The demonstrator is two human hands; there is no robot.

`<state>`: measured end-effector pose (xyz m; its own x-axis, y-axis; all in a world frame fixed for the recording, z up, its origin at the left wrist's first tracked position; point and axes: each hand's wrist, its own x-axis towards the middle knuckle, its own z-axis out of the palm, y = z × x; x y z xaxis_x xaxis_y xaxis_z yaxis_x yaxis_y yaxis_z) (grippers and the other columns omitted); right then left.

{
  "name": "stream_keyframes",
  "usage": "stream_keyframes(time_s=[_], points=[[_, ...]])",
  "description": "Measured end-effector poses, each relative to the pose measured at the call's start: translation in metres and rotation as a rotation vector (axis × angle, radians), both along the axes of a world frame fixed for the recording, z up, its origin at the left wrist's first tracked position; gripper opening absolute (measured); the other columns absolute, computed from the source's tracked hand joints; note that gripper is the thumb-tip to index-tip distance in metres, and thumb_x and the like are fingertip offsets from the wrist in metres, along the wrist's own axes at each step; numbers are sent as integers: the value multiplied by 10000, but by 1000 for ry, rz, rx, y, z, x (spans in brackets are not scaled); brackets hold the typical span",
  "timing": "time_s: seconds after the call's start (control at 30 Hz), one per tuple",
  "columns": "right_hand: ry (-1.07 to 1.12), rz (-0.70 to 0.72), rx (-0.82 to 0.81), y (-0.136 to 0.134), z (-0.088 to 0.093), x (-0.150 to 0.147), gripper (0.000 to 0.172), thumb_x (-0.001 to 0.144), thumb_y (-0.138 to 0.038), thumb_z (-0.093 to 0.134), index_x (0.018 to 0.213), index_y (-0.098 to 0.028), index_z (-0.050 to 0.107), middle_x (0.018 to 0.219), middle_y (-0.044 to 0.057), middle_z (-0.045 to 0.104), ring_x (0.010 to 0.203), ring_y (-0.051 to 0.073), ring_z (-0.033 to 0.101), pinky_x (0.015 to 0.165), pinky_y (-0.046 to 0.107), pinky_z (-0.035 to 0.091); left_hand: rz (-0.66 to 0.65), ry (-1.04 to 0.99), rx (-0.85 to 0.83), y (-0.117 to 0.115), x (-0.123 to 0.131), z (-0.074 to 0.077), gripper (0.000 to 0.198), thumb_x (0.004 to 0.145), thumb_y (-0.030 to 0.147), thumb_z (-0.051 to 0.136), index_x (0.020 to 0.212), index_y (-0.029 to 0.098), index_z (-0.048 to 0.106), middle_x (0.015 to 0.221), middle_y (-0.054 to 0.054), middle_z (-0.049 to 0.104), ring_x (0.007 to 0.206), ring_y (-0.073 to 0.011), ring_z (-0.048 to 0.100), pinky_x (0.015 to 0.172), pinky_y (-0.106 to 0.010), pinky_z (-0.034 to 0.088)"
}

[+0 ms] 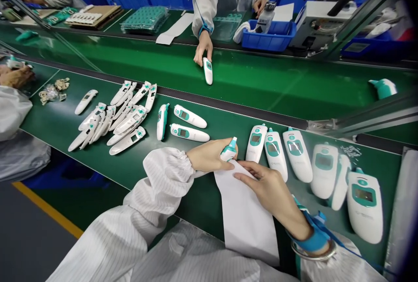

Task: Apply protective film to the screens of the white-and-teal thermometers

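My left hand [209, 156] grips a white and teal ear thermometer [229, 150], with only its tip showing above the fingers. My right hand [267, 186] lies on a white sheet [244, 214], its fingertips close to the thermometer. Just right of my hands stands a row of finished-looking white thermometers, the nearest [256, 142] almost touching my right fingers. A loose pile of white thermometer casings [126, 121] lies left of my hands on the green conveyor belt [202, 212]. A blue strap [311, 238] circles my right wrist.
Across a second green belt, a co-worker's hand [203, 49] rests on another thermometer [207, 71]. Behind it stand a blue crate [269, 36] and a white machine [321, 25]. A metal rail [369, 121] crosses the right side between the belts.
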<state>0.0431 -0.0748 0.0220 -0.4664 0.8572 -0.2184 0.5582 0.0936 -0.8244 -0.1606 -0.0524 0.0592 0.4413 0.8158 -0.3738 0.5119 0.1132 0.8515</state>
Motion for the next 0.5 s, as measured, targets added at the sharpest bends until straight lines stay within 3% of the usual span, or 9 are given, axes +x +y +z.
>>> stream_keyframes(time_s=[0.1, 0.33, 0.5], points=[[27, -20, -110, 1, -4, 3, 230, 861, -396, 597, 1000, -254, 713, 948, -4, 754, 810, 212, 695, 679, 287, 514, -24, -13, 32, -5, 3, -2, 190, 741, 203, 613, 908, 197, 523, 909, -4, 630, 794, -160, 573, 690, -268, 430], [1, 44, -135, -1, 0, 3, 333, 906, -472, 499, 803, -232, 705, 722, -12, 706, 634, 165, 620, 563, 259, 445, 70, 41, 47, -11, 14, -5, 154, 741, 215, 604, 838, 210, 485, 787, 33, 572, 699, -135, 500, 649, -264, 382], [67, -42, -42, -3, 1, 7, 197, 833, -392, 637, 954, -240, 668, 915, -1, 727, 782, 172, 666, 707, 276, 523, 103, -38, -6, -8, 14, -8, 197, 706, 221, 646, 837, 204, 499, 752, 40, 552, 677, -124, 499, 628, -251, 383]])
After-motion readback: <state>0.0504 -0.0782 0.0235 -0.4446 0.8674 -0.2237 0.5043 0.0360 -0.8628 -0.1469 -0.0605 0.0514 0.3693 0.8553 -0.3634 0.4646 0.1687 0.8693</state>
